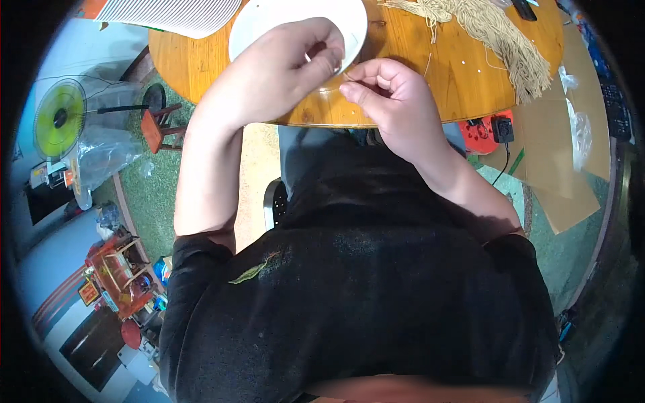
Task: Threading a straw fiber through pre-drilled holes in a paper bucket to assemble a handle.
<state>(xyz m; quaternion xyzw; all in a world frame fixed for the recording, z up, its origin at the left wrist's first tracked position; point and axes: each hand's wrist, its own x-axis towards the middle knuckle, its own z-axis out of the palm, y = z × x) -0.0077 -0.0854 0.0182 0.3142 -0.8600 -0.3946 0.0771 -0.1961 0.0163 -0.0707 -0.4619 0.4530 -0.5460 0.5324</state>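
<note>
While left fingers press together over a white plate, right fingers curl, their hold unclear.

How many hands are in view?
2: the left hand overlapping the white plate, the right hand to its right, over the wooden table. No others show.

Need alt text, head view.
Left hand, partly covering a white dish, and right hand, close beside it, curl inward over a wooden table; anything held is too small to tell. Tan strands lie bunched on the table's right; a green-bladed fan shows at far left.
</note>
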